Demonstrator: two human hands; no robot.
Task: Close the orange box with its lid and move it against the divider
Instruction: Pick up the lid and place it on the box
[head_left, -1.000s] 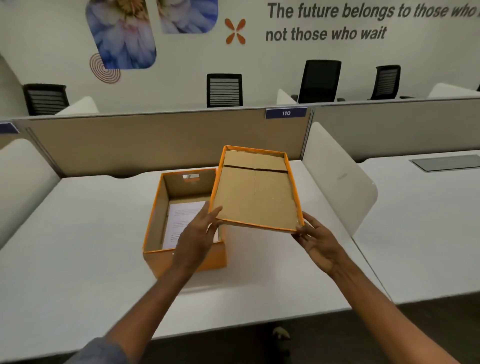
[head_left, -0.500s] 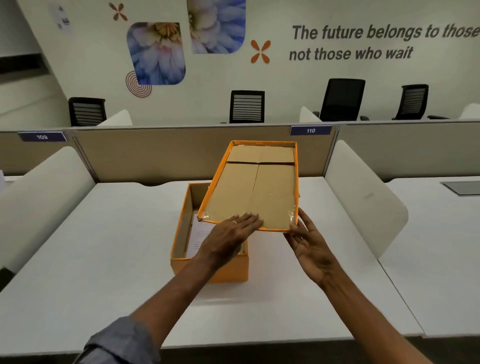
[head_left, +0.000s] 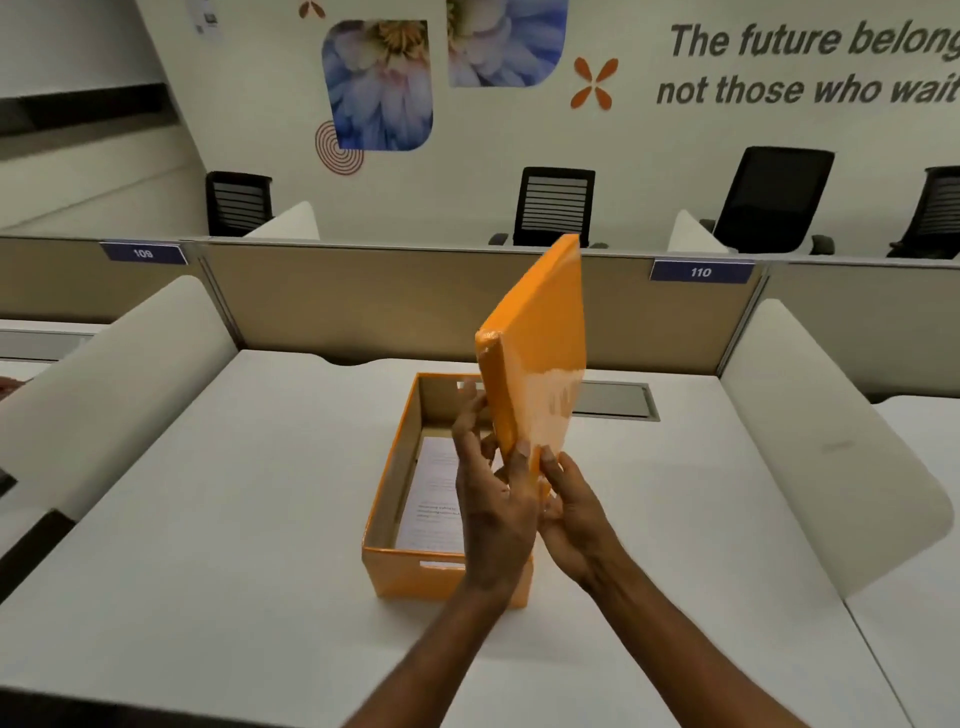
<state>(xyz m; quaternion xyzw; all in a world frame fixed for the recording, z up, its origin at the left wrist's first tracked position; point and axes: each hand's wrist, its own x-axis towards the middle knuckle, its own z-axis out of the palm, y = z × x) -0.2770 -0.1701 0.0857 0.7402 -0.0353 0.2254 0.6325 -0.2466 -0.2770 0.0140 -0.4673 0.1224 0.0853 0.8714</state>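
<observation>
Standing nearly upright on its near short end, the orange lid is held over the open orange box, its glossy orange top facing right and toward the camera, with a pale glare across its lower half. The left hand grips the lid's lower left edge, fingers spread up along the rim and reaching round its hidden left face. The right hand clasps the lid's bottom corner from the right, thumb pressed on the orange face and the other fingers tucked behind. Both hands overlap low on the lid, above the box's near right part.

The box rests on the white desk, uncovered, near the middle of the desk and well apart from the tan divider that runs along the far edge. Its long side runs near to far, a slot handle cut in the near wall. A printed sheet of paper lies flat on the box floor. A grey cable hatch is set in the desk to the right of the lid, toward the far edge. A curved white side panel bounds the desk on the right, and another on the left. A blue tag reading 110 sits on the divider's top right.
</observation>
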